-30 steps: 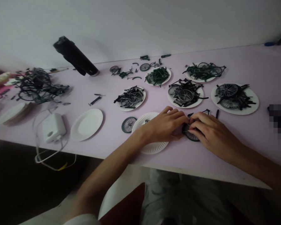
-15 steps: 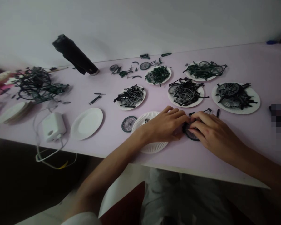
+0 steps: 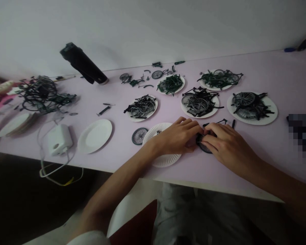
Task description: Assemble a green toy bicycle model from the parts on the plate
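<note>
My left hand (image 3: 182,136) reaches over a white paper plate (image 3: 165,161), its fingers bent and brought together at the fingertips of my right hand (image 3: 220,141). Both hands meet over a small toy bicycle wheel (image 3: 204,147) with a dark rim, partly covered by the fingers. My right hand pinches a thin piece too small to make out; what the left fingertips grip is hidden. Just beyond the hands lie a thin dark frame part (image 3: 221,121) and a short black bar (image 3: 234,124). A second spoked wheel (image 3: 139,136) rests left of the paper plate.
Plates of bicycle parts (image 3: 142,117), (image 3: 185,110), (image 3: 272,110) stand behind the hands. At left are a bare plate (image 3: 95,136), a white power adapter (image 3: 60,139) with cable, a plate stack (image 3: 14,124) and assembled toy bicycles (image 3: 40,93). A black cylinder (image 3: 84,64) leans near the wall.
The view has shifted slightly, so the things on the table appear a little lower. Both hands stay together over the wheel, with hardly any change in their grip.
</note>
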{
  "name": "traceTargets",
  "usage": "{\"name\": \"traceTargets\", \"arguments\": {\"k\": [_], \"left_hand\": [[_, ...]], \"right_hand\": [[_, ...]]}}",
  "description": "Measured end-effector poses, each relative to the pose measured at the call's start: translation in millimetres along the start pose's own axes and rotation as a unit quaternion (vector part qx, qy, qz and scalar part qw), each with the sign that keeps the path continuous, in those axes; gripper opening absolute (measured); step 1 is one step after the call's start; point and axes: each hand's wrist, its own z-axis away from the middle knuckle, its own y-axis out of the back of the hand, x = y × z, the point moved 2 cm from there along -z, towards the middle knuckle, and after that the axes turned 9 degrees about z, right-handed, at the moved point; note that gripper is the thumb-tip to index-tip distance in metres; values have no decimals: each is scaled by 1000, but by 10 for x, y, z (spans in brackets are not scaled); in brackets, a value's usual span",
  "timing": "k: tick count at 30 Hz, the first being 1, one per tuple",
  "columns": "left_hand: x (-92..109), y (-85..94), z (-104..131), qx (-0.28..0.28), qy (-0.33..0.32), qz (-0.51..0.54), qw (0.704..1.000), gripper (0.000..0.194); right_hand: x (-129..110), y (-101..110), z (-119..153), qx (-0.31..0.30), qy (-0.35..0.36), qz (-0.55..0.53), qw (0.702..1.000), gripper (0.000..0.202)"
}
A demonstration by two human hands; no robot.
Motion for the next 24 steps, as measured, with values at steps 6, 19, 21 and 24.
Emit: {"name": "traceTargets", "arguments": {"k": [6, 19, 21, 24], "left_hand": [[0, -19, 4, -3, 4, 6, 1000, 39], [-22, 175, 117, 69, -10, -16, 997, 32], [-37, 183, 128, 80, -13, -19, 997, 28], [-56, 174, 124, 81, -15, -24, 996, 24]], "right_hand": [[48, 10, 17, 12, 2, 6, 1000, 11], [290, 324, 71, -9, 98, 0, 995, 46], [244, 281, 76, -33, 104, 6, 994, 51], [201, 218, 71, -48, 105, 7, 993, 45]]}}
